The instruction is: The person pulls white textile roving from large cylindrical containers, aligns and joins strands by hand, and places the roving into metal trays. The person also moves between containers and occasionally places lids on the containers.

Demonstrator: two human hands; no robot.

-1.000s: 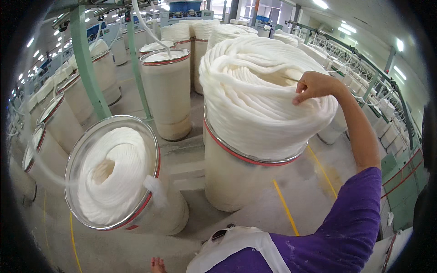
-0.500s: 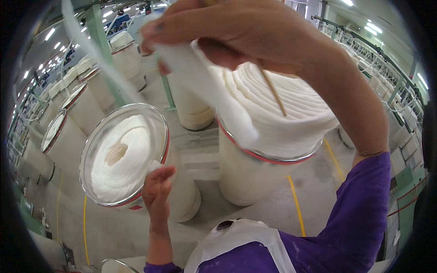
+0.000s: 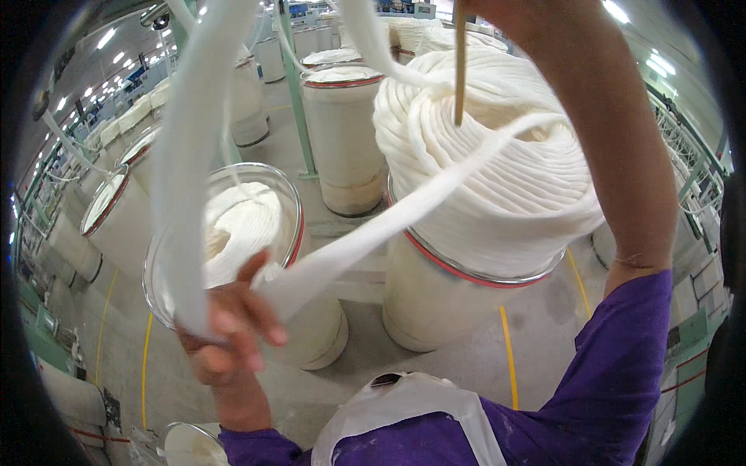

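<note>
Joining step: left hand (image 3: 225,334) closed on white fibre strand (image 3: 388,225) (right hand out of view), next pulling strand taut.

Left hand (image 3: 229,330) clenched, right arm raised

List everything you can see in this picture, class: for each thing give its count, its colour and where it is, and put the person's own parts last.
sliver strand: one, white, running up from the left hand and across to the heaped can
heaped can: one, cream with red band, centre right
low-filled can: one, white fibre inside, centre left
thin stick: one, tan, upper centre
other cans: several, cream, behind and left
floor lines: yellow, on grey floor
left hand: grip shut on the strand
right forearm: raised, hand out of frame
</note>
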